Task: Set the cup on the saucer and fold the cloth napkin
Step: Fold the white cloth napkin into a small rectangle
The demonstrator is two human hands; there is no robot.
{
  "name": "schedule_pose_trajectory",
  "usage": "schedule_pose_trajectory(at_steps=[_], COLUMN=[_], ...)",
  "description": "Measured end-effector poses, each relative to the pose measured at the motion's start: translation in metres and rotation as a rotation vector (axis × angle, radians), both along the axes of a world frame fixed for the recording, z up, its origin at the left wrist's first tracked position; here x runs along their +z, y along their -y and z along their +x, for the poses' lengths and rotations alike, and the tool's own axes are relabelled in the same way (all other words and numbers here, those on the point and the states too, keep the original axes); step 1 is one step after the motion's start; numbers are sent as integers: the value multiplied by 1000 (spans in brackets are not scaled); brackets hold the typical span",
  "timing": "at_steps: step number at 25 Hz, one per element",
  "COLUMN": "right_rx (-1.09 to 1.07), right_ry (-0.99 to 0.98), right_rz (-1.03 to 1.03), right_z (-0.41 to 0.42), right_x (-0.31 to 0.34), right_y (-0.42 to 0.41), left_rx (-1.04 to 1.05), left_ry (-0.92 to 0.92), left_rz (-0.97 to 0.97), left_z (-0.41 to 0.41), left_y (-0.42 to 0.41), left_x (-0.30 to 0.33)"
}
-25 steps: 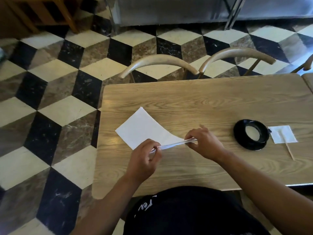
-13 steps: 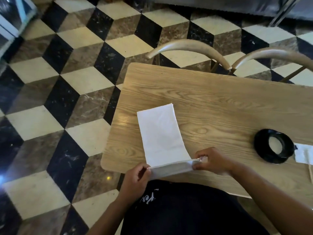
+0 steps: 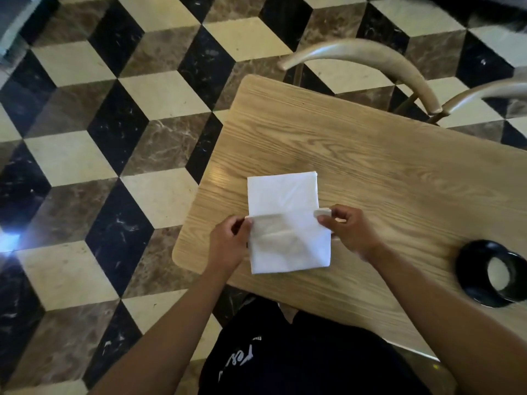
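While both hands work near the table's front left corner, the white napkin [image 3: 285, 220] lies flat on the light wooden table [image 3: 370, 166], its near part doubled over the rest so that a folded flap covers the lower half. At the flap's left end the left hand [image 3: 228, 246] pinches the cloth between thumb and curled fingers; at the right end the right hand [image 3: 350, 232] pinches a small corner of cloth in the same way. Well to the right, near the picture's edge, sits a black round dish [image 3: 493, 273] with a pale centre, and whether it is the cup or the saucer cannot be told. Wood grain runs lengthwise along the tabletop, which has rounded corners and a soft sheen by the napkin's far left corner. Beyond the far edge stand two curved wooden chair backs [image 3: 370, 61], almost touching each other. Below, the floor [image 3: 114, 124] is tiled in black, cream and brown marble diamonds that read as cubes. Dark clothing with pale lettering fills the bottom of the view.
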State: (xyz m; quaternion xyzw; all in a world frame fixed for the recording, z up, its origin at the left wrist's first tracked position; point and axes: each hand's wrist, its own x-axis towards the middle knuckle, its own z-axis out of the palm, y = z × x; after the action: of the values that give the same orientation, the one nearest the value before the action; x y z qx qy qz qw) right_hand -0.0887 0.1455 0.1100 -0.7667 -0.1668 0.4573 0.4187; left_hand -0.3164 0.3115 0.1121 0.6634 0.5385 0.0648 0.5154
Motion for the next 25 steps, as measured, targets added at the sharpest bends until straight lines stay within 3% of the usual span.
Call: schedule_pose_trajectory(at_steps=[9,25], right_rx=[-243,-336], right_ry=[-58,351], right_rz=[-41,-335], right_z=[41,36], right_x=[-46,-67], right_y=[-74,-102], left_rx=[14,-37], left_ry=[-165,-241], left_rz=[130,274], left_z=[72,87], left_y=[-73,-92], left_x=[-48,-75])
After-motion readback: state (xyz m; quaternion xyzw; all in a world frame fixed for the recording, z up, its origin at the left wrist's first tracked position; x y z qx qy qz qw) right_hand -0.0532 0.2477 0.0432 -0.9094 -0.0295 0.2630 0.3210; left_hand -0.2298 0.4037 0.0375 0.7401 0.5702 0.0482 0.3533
